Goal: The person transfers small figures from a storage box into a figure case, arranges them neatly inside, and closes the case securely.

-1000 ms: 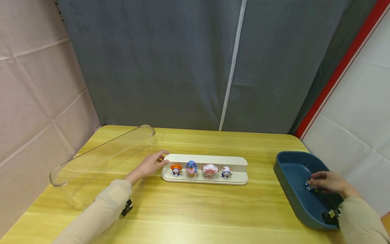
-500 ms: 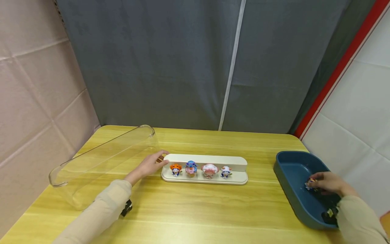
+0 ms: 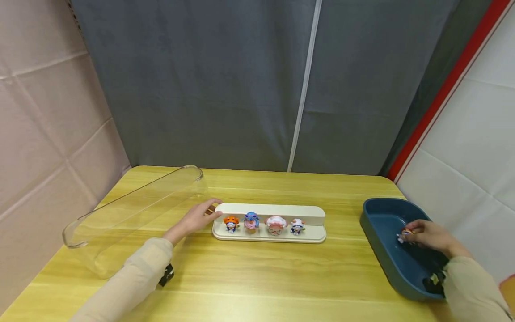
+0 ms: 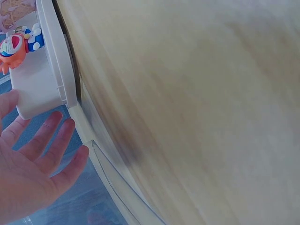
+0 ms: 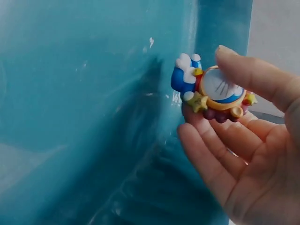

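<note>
My left hand (image 3: 197, 219) lies with spread fingers at the left end of a white display stand (image 3: 269, 209), the thumb right at its end in the left wrist view. Standing in a row on the stand are figurines: one with an orange hood (image 3: 231, 224), a blue one with sunglasses (image 3: 251, 222), a round pink-and-white one (image 3: 276, 225) and a small white-hooded one (image 3: 297, 226). Inside a dark blue bin (image 3: 377, 243), my right hand (image 3: 432, 237) pinches a small blue-and-white figurine (image 5: 220, 89) with yellow stars between thumb and fingers, its feet pointing away from the palm.
A clear plastic cover (image 3: 137, 210) lies slanted on the wooden table (image 3: 257, 277) at the left, beside my left forearm. Dark grey curtain (image 3: 201, 89) closes off the back. White wall panels (image 3: 470, 147) stand close behind the bin on the right.
My right hand has shifted slightly left and up in the bin with the figurine, which has turned in the fingers. My left hand has stayed at the stand's end.
</note>
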A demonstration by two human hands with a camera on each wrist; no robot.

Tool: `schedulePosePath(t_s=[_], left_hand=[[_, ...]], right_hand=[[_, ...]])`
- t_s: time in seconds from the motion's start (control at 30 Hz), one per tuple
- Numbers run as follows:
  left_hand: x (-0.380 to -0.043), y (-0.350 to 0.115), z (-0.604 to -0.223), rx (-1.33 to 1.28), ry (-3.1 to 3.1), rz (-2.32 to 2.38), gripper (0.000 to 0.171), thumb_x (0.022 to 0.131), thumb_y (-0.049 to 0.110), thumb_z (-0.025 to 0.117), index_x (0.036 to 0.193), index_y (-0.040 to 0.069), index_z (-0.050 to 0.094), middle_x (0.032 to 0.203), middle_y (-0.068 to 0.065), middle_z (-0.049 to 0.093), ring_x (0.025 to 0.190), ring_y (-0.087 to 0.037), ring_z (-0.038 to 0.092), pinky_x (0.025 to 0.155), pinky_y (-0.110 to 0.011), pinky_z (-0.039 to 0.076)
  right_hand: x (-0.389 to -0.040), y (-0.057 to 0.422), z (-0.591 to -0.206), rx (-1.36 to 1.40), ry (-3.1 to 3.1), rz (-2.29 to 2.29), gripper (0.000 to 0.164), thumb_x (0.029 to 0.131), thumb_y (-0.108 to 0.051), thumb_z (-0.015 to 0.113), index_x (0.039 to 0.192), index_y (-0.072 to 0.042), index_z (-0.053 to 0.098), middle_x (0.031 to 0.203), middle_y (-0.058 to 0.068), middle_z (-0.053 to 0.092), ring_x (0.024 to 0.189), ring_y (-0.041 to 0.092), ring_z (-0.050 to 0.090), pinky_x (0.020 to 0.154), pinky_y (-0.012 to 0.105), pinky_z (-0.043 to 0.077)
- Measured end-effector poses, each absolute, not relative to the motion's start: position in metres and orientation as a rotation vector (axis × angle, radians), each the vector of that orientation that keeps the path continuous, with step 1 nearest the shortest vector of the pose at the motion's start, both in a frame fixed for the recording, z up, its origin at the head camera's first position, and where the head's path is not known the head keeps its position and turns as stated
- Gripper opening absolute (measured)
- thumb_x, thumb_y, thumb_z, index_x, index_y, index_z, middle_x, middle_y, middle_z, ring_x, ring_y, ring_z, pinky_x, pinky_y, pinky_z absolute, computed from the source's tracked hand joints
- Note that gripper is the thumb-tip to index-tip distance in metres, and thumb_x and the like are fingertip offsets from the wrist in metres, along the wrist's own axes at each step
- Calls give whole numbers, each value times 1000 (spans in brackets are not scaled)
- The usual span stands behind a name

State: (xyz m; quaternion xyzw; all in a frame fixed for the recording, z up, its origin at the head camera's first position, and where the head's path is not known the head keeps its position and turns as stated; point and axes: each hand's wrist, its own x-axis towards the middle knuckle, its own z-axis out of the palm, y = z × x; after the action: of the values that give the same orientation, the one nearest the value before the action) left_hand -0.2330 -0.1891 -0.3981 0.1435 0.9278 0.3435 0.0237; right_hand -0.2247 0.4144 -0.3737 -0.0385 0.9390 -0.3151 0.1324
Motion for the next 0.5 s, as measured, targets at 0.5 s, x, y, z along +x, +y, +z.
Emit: schedulePosePath(t_s=[0.5], left_hand=[[-231,-189,-397,466,2878,1062,37,90,25,53,122,8,48,100,-10,58,92,-26,54,78,-40,45]], right_hand=[[-224,400,-366,-308,2892,-876,44,85,-26,60,111,9,53,94,13,60,74,8,52,61,24,46]])
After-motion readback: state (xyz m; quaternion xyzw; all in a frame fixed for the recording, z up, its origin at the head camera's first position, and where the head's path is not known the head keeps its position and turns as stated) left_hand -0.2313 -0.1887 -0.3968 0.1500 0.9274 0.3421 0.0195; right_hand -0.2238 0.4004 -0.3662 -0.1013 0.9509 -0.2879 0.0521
